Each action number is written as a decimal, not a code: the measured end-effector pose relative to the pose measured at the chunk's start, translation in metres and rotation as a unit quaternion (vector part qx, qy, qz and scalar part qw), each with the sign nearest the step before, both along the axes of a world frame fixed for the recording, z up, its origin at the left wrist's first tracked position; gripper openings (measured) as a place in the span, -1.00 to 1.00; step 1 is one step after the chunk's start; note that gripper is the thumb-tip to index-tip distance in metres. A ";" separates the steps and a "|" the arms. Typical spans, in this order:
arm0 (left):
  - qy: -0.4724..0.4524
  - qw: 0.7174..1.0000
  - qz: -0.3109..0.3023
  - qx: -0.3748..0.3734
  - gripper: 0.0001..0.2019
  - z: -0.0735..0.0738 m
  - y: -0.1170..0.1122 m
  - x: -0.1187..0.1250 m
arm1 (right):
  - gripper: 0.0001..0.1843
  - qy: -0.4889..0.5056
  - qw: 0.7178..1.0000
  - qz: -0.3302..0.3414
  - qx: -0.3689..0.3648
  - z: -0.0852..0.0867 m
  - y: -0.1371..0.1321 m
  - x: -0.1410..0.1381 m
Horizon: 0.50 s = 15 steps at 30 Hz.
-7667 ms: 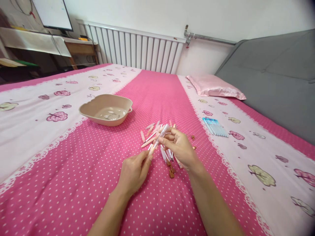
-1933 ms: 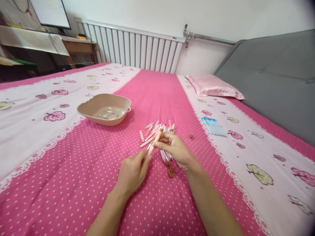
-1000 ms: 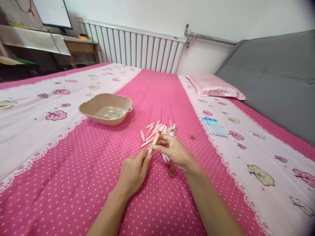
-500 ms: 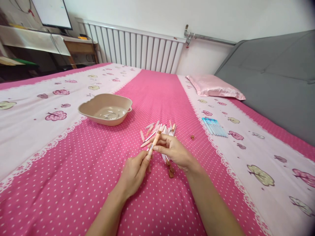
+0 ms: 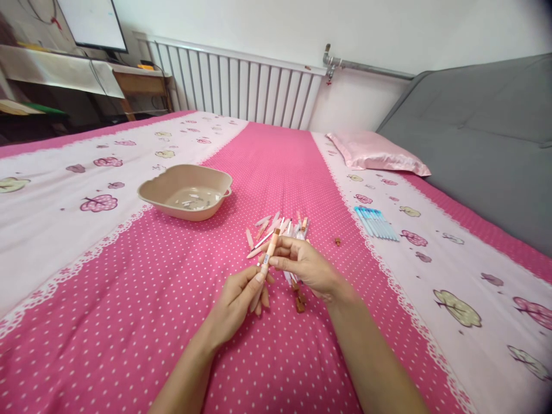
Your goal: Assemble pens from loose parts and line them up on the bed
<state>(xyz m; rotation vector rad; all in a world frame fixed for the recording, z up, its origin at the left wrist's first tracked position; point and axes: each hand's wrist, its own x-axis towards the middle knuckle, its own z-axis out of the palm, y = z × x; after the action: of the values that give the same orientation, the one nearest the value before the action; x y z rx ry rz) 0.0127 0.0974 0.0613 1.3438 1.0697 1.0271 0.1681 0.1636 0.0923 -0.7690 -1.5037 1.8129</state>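
A peach-coloured pen (image 5: 269, 250) with a brown end at the top is held tilted between both hands. My left hand (image 5: 236, 299) pinches its lower end, and my right hand (image 5: 304, 265) grips its upper part between thumb and fingers. Just beyond the hands lies a loose pile of pen parts (image 5: 263, 227), pale pink barrels and thin white refills among them, partly hidden by my right hand. Several small brown pieces (image 5: 299, 302) rest on the bed below my right wrist. One more brown piece (image 5: 337, 241) lies apart to the right.
A beige basin (image 5: 185, 210) holding small white and grey bits stands to the left. A row of blue-capped pens (image 5: 377, 224) lies to the right. Behind them are a pink pillow (image 5: 379, 152), a grey headboard (image 5: 478, 126) and a white radiator (image 5: 233, 80).
The pen has turned slightly more upright and its brown end has shifted a little left. Fingers of my left hand now show beneath the pen. Both hands keep their hold.
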 end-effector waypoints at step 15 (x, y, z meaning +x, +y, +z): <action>0.033 0.999 0.017 0.035 -0.69 -0.002 0.003 -0.001 | -0.67 -0.044 0.997 -0.039 0.044 -0.005 0.000 -0.002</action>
<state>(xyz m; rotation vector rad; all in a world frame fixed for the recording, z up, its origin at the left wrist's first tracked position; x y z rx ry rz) 0.0112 0.1001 0.0596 1.4291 1.1170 1.0597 0.1660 0.1641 0.0870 -0.8611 -1.5761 1.6629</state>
